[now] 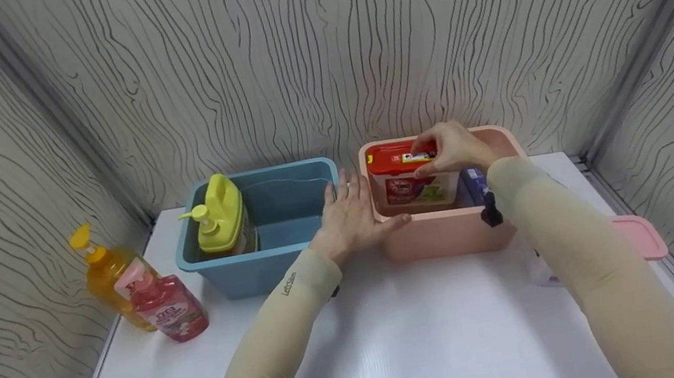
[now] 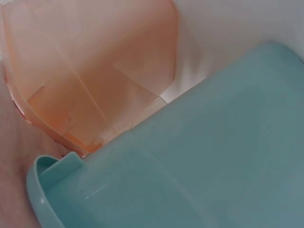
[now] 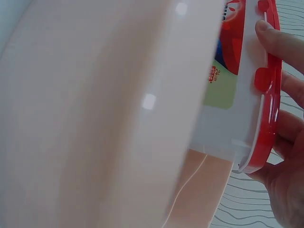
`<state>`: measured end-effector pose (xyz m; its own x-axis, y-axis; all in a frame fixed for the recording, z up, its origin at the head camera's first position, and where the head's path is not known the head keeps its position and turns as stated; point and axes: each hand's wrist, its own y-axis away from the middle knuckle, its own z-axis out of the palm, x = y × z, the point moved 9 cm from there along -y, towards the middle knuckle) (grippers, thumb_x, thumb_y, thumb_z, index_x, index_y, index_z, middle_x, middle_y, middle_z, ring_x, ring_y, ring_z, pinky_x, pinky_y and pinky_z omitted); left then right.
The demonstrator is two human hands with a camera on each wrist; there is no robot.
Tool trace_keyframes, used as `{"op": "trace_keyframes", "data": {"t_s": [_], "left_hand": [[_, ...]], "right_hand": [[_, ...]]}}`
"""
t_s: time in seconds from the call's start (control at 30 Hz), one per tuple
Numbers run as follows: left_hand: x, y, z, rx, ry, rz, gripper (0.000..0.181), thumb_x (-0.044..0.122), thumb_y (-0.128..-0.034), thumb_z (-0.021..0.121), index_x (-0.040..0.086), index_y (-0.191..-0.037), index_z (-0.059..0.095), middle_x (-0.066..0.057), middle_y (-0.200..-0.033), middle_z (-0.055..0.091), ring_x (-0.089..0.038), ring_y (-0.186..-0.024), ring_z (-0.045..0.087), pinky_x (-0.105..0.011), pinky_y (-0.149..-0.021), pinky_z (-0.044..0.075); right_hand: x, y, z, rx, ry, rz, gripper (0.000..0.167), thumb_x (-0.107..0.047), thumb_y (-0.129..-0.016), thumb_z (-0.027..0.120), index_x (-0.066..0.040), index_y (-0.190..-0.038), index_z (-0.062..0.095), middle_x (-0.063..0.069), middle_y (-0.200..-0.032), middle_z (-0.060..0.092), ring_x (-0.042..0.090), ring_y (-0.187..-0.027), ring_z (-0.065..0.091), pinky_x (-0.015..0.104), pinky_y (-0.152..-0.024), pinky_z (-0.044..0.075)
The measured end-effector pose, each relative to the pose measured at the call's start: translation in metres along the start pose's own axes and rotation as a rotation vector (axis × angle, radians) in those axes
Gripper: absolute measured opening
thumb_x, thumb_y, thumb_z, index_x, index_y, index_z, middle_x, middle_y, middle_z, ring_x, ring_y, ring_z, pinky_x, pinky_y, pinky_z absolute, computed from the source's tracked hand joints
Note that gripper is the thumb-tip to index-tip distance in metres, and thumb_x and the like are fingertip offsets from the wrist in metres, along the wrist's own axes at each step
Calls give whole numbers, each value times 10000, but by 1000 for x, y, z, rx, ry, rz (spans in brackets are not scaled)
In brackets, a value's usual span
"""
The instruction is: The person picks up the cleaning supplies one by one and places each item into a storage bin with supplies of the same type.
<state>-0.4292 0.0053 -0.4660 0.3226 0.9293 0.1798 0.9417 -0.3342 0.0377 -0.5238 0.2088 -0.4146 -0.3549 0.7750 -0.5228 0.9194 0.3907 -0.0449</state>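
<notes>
In the head view a white tub with a red lid [image 1: 402, 192] stands in the left part of the pink bin [image 1: 442, 233]. My right hand [image 1: 453, 147] grips the lid from its right side, thumb at the front; the right wrist view shows the fingers [image 3: 285, 45] around the red rim [image 3: 266, 137]. A dark blue item [image 1: 475, 183] lies beside the tub, partly hidden by my arm. My left hand [image 1: 350, 213], fingers spread, rests at the facing rims of the blue bin [image 1: 256, 273] and the pink bin, thumb on the pink rim.
A yellow pump bottle [image 1: 223, 221] stands inside the blue bin. Left of that bin are an orange pump bottle [image 1: 108, 274] and a pink bottle [image 1: 171, 311]. A pink lid-like piece [image 1: 644, 236] and a partly hidden white item [image 1: 541, 269] lie by my right forearm.
</notes>
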Motion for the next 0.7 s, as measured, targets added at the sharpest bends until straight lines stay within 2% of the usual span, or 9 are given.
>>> {"op": "trace_keyframes", "data": {"t_s": [0.43,0.7], "left_hand": [[0,1,-1,22,6,8,1297,985,-935,336,75,-1814,51,-142,-1910,108,-387,-1796,21,-630,-1453,58],[1,2,-1,15,-6,5,1296,978,-941,345,64,-1812,53,-155,-1908,125,-390,-1797,27,-627,-1455,50]], "right_hand": [[1,-3,6,-22,-54,40,519,-203,-908,945,-79,-1380,768,203,-1432,747,428,-1332,713,664,-1169,577],[1,-4,9,-28,-2,22,492,-198,-913,939,-71,-1359,775,218,-1400,762,424,-1289,725,664,-1151,587]]}}
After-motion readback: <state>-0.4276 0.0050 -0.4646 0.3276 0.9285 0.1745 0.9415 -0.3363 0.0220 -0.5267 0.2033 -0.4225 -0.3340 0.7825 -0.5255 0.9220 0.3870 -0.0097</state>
